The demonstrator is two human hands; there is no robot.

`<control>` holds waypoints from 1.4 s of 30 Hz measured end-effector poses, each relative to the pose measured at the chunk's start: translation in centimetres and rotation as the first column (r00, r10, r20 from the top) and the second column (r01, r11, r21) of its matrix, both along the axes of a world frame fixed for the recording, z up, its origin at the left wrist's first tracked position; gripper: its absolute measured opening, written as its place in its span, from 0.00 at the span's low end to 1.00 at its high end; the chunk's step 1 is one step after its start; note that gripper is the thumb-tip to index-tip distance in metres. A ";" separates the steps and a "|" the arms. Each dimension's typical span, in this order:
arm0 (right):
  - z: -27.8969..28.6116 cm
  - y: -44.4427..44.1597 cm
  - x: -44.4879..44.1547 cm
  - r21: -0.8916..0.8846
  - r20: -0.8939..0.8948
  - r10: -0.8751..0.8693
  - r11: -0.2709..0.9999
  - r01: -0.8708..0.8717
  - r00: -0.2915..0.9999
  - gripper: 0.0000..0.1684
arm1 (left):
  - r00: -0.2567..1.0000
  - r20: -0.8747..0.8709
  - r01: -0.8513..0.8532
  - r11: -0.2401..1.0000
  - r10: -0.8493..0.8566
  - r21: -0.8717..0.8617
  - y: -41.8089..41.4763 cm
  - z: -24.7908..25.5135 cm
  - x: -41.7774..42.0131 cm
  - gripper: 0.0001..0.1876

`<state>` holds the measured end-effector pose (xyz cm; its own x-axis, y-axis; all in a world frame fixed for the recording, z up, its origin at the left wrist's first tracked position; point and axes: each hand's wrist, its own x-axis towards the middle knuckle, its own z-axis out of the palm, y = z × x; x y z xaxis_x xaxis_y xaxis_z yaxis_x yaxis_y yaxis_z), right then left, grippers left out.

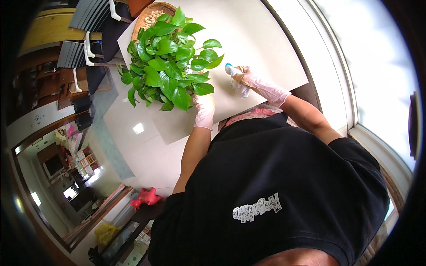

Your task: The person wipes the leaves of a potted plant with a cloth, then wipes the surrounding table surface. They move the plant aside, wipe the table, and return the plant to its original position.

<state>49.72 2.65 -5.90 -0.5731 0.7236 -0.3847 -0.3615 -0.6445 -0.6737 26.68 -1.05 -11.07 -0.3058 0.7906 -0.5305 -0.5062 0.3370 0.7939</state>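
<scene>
A leafy green pothos plant (166, 66) spreads over the near left part of the pale tabletop (253, 36); its pot is hidden by the leaves. My left hand (204, 105), in a thin whitish glove, reaches in under the leaves at the plant's right side. Its fingers are covered, so what they touch cannot be made out. To the right of the plant, my gloved right hand (245, 75) grips a crumpled blue-and-white cloth (244, 90) above the tabletop. One end of the cloth sticks out past my fingers, and the rest hangs below my palm.
Behind the plant, a round woven basket (169, 7) holds peanuts (153, 18). Chairs (100, 66) with dark seats stand left of the table. A red animal-shaped toy (148, 197) is at lower left, near a yellow plastic bag (106, 233). A bright window (382, 66) lines the right side.
</scene>
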 end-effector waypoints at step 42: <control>4.6 2.8 -4.2 0.634 0.749 -0.479 0.318 -0.705 0.458 0.15 | 0.848 0.529 -0.090 0.993 0.036 0.078 3.9 4.7 4.8 0.27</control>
